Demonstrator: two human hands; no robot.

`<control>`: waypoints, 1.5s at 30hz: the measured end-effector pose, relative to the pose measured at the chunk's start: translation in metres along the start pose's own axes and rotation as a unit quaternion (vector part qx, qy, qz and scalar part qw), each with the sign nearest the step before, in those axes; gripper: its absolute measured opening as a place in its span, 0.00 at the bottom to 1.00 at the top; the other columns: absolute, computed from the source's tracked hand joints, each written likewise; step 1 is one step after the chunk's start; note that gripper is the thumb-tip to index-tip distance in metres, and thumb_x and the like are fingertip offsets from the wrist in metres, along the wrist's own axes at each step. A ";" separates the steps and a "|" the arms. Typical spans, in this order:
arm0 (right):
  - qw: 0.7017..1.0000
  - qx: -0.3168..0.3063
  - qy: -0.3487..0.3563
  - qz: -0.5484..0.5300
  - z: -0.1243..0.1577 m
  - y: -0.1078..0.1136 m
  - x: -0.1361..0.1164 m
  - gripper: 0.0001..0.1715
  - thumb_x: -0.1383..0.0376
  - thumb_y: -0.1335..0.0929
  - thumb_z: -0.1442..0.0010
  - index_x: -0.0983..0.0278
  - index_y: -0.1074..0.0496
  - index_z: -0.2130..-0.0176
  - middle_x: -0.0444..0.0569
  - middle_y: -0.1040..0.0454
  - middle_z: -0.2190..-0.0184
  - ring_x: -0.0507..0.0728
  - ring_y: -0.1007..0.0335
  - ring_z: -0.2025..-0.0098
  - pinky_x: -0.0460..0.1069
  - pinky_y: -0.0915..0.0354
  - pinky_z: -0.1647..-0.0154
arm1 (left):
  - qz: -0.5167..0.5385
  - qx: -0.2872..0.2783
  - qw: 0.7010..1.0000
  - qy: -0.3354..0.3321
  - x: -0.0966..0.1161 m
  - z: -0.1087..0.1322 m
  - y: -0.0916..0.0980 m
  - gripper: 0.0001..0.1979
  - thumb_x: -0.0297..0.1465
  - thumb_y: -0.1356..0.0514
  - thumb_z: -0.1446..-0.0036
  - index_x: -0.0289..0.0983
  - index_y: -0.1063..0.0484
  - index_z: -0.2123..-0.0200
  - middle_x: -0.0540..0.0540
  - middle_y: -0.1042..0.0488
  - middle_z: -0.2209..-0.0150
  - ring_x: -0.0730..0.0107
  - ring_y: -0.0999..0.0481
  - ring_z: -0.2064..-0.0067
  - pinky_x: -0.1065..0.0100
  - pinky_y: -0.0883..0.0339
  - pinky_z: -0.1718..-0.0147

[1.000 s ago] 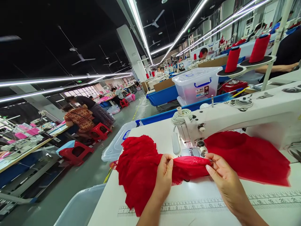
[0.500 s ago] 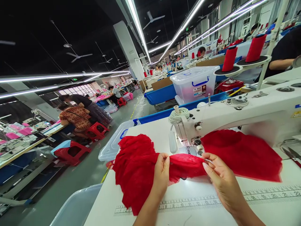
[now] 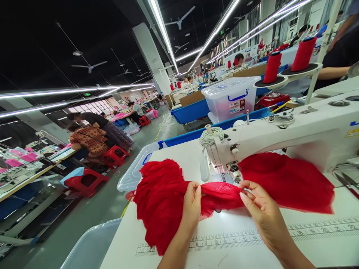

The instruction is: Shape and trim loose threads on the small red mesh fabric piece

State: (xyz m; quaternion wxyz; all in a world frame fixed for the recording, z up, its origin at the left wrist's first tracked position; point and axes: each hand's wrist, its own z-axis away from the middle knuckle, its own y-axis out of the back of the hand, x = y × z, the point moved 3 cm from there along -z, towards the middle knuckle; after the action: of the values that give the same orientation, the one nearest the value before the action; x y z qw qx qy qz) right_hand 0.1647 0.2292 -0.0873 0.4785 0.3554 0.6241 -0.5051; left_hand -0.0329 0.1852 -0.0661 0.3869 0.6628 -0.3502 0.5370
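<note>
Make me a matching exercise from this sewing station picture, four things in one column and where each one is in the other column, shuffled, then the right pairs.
Things:
1. red lace fabric
2. thread cones
3. clear storage box
4. printed ruler

Places:
A. on the table's near edge
B. behind the sewing machine, blue handle on top
C. on the raised stand, upper right
D. pinched between the left hand and right hand

Pairs: 1-D, 2-C, 3-B, 4-A
</note>
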 end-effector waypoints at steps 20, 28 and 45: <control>0.996 0.002 -0.010 -0.084 0.010 -0.029 -0.019 0.23 0.51 0.26 0.49 0.59 0.30 0.58 0.48 0.25 0.63 0.57 0.26 0.58 0.48 0.29 0.57 | -0.123 -0.101 0.981 -0.111 0.023 0.018 -0.028 0.09 0.37 0.43 0.40 0.39 0.27 0.63 0.42 0.28 0.54 0.61 0.27 0.58 0.64 0.32 0.63; 0.997 0.025 0.015 -0.065 0.008 -0.028 -0.010 0.23 0.56 0.26 0.50 0.58 0.31 0.55 0.46 0.28 0.62 0.55 0.28 0.59 0.48 0.30 0.56 | -0.096 -0.114 0.988 -0.045 0.019 0.018 -0.023 0.11 0.39 0.48 0.38 0.39 0.36 0.69 0.52 0.38 0.75 0.70 0.38 0.74 0.69 0.42 0.73; 0.997 -0.027 -0.078 0.008 0.010 -0.018 -0.002 0.24 0.53 0.25 0.48 0.58 0.33 0.56 0.43 0.24 0.69 0.54 0.28 0.68 0.46 0.32 0.66 | -0.115 -0.131 0.982 -0.075 0.031 0.008 -0.012 0.12 0.35 0.51 0.37 0.39 0.38 0.73 0.49 0.35 0.71 0.66 0.35 0.67 0.67 0.42 0.66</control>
State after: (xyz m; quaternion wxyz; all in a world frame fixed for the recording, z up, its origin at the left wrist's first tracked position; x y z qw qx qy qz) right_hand 0.1506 0.2153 -0.0803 0.5389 0.3069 0.5955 -0.5106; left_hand -0.0133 0.1825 -0.0385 0.5017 0.6809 -0.3670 0.3873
